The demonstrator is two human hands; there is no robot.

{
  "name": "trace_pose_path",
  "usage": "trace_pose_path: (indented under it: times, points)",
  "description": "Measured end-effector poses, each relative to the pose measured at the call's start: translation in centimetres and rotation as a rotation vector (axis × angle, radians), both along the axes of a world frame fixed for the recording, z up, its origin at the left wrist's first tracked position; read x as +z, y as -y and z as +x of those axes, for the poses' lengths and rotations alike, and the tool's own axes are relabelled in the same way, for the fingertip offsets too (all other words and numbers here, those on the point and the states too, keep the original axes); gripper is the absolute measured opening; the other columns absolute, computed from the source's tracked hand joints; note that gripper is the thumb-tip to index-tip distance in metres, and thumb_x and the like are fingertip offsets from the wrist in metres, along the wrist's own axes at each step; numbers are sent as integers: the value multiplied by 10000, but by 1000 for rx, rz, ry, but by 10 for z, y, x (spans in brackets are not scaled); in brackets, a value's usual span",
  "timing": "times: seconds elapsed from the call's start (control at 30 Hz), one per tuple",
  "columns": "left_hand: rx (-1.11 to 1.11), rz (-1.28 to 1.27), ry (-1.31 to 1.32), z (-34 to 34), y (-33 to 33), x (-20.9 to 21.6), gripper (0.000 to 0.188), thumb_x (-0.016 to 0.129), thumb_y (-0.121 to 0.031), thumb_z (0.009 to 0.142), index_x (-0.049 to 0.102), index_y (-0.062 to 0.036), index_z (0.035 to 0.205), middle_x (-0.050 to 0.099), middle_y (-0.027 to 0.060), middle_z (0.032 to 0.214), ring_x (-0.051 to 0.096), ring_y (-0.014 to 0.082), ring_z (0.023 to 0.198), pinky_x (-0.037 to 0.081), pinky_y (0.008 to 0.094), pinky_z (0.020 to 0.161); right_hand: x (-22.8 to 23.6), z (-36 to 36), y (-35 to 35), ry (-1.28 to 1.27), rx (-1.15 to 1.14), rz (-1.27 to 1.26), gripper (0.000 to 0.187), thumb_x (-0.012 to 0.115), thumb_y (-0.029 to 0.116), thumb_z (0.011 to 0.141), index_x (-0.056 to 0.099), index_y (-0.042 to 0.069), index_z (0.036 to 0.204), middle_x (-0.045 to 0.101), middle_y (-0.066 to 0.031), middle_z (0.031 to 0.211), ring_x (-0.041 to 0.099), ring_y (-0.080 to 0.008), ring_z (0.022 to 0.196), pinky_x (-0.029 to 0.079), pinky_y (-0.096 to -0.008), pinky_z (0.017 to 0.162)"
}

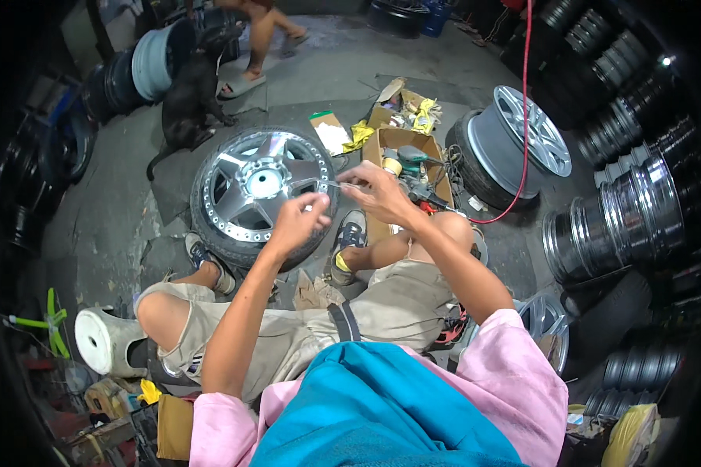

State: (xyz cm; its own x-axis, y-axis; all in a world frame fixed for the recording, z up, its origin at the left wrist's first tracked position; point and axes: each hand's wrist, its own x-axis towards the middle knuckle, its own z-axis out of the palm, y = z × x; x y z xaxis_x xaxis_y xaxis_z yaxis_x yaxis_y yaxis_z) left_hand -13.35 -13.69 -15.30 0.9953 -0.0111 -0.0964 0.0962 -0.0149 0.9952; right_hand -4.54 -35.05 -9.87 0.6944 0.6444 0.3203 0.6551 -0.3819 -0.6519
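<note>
A five-spoke alloy wheel point(230, 206) with a polished, stud-lined rim lies flat on the floor inside its black tyre point(202, 237). Over the wheel's right edge, my right hand point(378, 191) pinches a thin, pale strip point(332, 184) that points left. Its exact kind is too small to tell. My left hand point(300, 224) hovers above the wheel's lower right side, its fingers curled and slightly blurred. Something small and whitish shows at those fingertips, but I cannot make it out. A gap separates the two hands.
Right of the wheel stands a cardboard box point(444, 187) of tools. A red hose point(526, 101) hangs past another wheel point(483, 144). Stacked rims point(615, 218) line the right. A black dog point(187, 105) sits far left near another person's leg point(261, 39). A white bucket point(97, 342) lies lower left.
</note>
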Motion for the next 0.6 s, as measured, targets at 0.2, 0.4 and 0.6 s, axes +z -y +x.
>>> trace_pose_path:
  times: [0.2,0.4,0.6]
  points:
    - [202,-239,162,26,9,57,249,649,-244,1048,754,-19,1072,700,-8,901,631,73,755,537,237,706,48,-32,-33,109,-92,290,258,714,102,932,712,53,1185,623,-116,973,661,-218,874,553,-345,783]
    - [219,108,443,38,-7,125,253,607,-196,1054,731,-2,1160,680,20,923,661,93,823,540,256,724,81,-27,-27,223,-93,311,254,720,63,895,723,63,1148,642,-115,947,705,-236,873,581,-340,754]
    - [36,724,483,35,-64,91,243,604,-152,1023,725,-40,1201,691,99,963,669,194,780,533,332,720,86,22,9,270,-130,225,236,732,159,933,747,49,1141,669,-103,961,689,-205,845,558,-337,773]
